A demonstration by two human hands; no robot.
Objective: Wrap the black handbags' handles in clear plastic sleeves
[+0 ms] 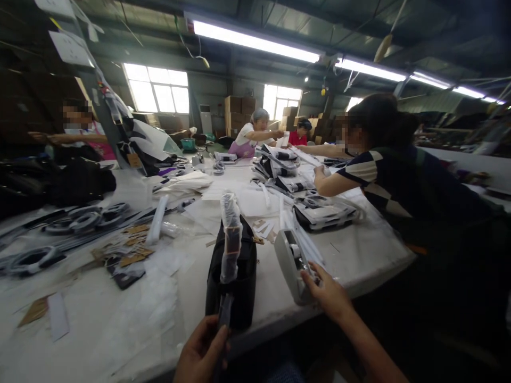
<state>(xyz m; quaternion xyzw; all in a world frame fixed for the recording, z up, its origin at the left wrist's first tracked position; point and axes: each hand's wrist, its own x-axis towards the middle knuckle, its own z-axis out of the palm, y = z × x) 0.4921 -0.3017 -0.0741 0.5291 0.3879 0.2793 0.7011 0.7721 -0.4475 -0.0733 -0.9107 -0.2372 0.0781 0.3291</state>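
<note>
So, left hand (203,348) is pinching the dark strap (225,308) of the black bag (247,276) just beyond it. Looks like clear wrap (229,266) covers the far stretch, near end's bare. Right hand (325,292) is curled at the tape dispenser (285,258), can't tell if it's gripping anything.

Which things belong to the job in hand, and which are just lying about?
In use: black bag; its partly wrapped strap, in left hand; grey tape dispenser, touched by right hand.
Apparently lying about: brown tags; white strip; wrapped coils.
</note>
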